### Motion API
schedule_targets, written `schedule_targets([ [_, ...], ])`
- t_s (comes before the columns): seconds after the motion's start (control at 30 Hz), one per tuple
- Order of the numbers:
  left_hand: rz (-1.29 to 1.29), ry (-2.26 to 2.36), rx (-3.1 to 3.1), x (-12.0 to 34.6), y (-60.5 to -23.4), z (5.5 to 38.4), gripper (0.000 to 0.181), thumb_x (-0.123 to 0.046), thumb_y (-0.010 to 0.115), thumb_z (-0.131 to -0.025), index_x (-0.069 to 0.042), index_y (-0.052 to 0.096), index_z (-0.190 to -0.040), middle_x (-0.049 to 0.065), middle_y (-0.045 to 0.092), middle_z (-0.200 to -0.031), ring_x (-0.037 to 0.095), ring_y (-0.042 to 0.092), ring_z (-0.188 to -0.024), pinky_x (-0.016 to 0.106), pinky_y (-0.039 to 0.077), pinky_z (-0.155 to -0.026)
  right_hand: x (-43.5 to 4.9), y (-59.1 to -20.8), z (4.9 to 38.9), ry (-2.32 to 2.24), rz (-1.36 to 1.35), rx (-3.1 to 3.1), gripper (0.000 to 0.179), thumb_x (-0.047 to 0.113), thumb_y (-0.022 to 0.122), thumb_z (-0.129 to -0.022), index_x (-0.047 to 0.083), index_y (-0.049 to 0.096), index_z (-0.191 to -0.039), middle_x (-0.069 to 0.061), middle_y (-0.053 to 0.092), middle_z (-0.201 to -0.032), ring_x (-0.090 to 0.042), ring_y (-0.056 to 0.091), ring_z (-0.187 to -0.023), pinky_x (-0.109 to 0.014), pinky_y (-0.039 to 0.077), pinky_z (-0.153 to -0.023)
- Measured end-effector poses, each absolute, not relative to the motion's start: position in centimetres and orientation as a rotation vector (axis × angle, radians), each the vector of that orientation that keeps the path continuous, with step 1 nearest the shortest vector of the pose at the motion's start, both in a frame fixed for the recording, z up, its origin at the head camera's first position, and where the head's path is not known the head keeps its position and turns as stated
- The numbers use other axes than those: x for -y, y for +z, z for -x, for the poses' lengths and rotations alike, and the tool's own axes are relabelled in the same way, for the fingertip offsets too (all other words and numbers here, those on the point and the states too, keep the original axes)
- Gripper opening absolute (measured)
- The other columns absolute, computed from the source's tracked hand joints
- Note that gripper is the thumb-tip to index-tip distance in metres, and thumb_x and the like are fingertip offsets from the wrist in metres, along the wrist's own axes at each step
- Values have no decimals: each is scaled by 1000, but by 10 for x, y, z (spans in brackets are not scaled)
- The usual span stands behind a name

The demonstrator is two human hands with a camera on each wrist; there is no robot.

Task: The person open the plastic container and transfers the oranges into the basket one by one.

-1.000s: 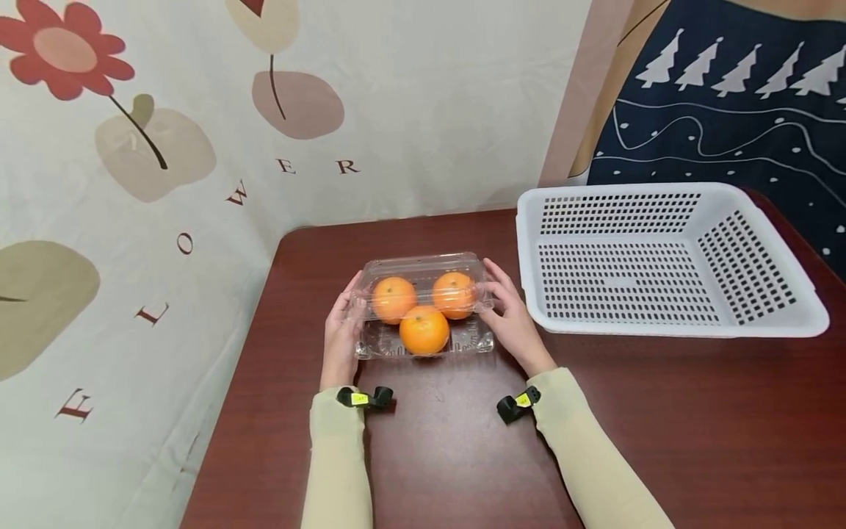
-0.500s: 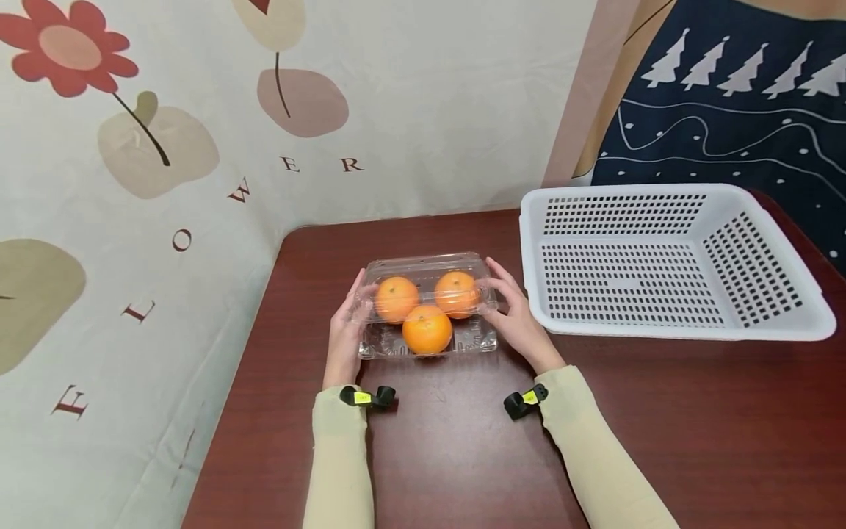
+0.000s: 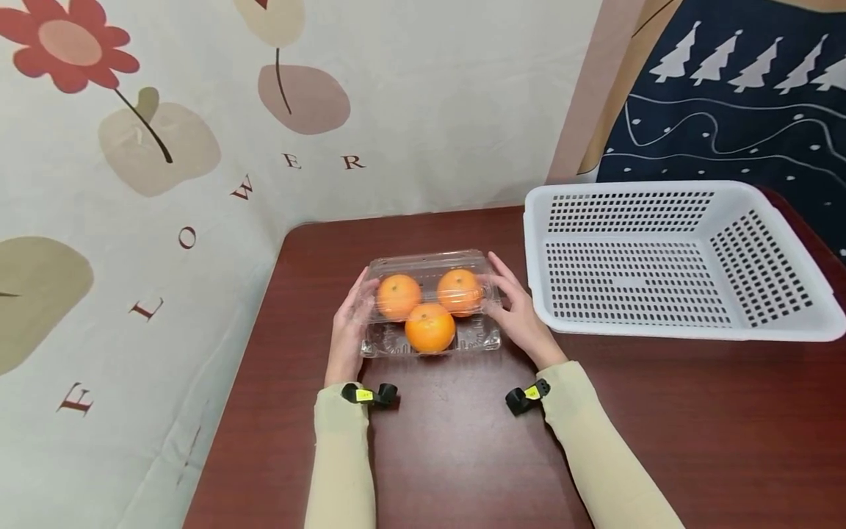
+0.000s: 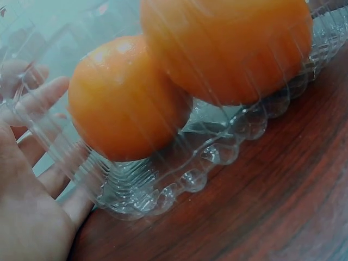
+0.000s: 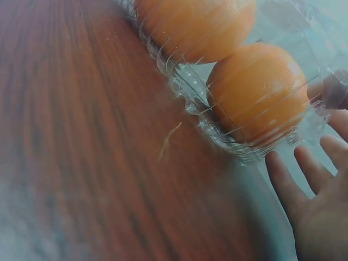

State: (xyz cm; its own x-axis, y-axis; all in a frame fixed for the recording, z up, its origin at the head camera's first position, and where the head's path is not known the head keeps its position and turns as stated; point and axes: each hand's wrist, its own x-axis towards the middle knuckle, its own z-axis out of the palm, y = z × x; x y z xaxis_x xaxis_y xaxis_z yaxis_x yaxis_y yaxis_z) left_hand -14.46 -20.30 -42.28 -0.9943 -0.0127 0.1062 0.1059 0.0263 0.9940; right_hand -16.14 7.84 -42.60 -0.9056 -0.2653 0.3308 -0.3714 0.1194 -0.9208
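Observation:
A clear plastic clamshell box (image 3: 479, 339) rests on the table, with three oranges (image 3: 431, 328) showing through it. My left hand (image 3: 346, 330) lies along the box's left side, its fingers reaching toward the back corner. In the left wrist view, those fingers (image 4: 54, 176) are partly seen through the plastic. On the opposite side, my right hand (image 3: 518, 317) touches the box near its upper right edge. The right wrist view shows the right fingers (image 5: 283, 182) spread and fairly straight against the side. Whether the lid is fastened cannot be told.
A large white slotted basket (image 3: 634, 330) stands to the right of the box, close to my right hand. The dark red table (image 3: 449, 455) ends at the left and back against a printed cloth (image 3: 423, 110). A navy cloth (image 3: 727, 132) hangs behind the basket.
The whole scene shifts slightly in the head view. Both hands stay at the sides of the box, and the oranges keep their places in it.

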Motion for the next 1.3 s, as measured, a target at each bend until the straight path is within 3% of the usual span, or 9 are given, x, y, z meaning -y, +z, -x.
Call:
schedule_targets([
  [0.07, 106, -2144, 2175, 202, -422, 144, 49, -20, 48, -92, -23, 34, -138, 3, 43, -133, 16, 36, -123, 44, 27, -100, -79, -428, 163, 1933, -654, 2283, 38, -2, 55, -82, -1, 51, -120, -4, 16, -147, -26, 18, -132, -54, 38, -88],
  [0.17, 108, -2156, 2156, 202, -423, 146, 49, -17, 48, -92, -22, 35, -138, 3, 43, -133, 17, 36, -123, 45, 27, -100, -80, -438, 169, 1936, -639, 2288, 42, 0, 56, -83, 6, 50, -123, -1, 16, -148, -18, 18, -133, -53, 37, -89],
  [0.3, 80, -2163, 2140, 204, -430, 151, 50, -17, 53, -89, -25, 38, -136, 0, 43, -133, 15, 38, -122, 38, 33, -98, -81, -453, 176, 1917, -628, 2304, 48, 9, 60, -83, 16, 47, -129, 4, 16, -148, -11, 18, -132, -52, 35, -92],
  [0.5, 58, -2149, 2123, 207, -440, 157, 49, -18, 58, -87, -28, 43, -133, -4, 42, -133, 16, 39, -119, 28, 44, -87, -80, -453, 176, 1954, -601, 2319, 61, 17, 63, -83, 22, 36, -137, 9, 16, -147, -10, 23, -130, -52, 32, -95],
  [0.77, -33, -2168, 2107, 207, -442, 158, 49, -13, 59, -86, -26, 45, -131, -6, 41, -134, 14, 40, -120, 26, 35, -96, -79, -426, 162, 1981, -622, 2305, 59, 1, 59, -82, 4, 35, -135, -6, 14, -148, -24, 23, -130, -55, 32, -93],
  [1.07, -53, -2170, 2082, 206, -443, 157, 51, -12, 60, -85, -18, 43, -132, 0, 44, -132, 16, 41, -118, 32, 31, -100, -78, -426, 163, 2003, -648, 2268, 58, -4, 58, -80, 0, 37, -133, -11, 14, -147, -27, 29, -127, -51, 34, -93],
  [1.3, -49, -2202, 2075, 205, -444, 157, 53, -6, 55, -86, -10, 36, -135, 4, 39, -136, 11, 35, -124, 31, 25, -104, -79, -429, 162, 2001, -657, 2239, 59, -4, 57, -80, 2, 35, -135, -10, 16, -146, -28, 30, -125, -53, 35, -92],
])
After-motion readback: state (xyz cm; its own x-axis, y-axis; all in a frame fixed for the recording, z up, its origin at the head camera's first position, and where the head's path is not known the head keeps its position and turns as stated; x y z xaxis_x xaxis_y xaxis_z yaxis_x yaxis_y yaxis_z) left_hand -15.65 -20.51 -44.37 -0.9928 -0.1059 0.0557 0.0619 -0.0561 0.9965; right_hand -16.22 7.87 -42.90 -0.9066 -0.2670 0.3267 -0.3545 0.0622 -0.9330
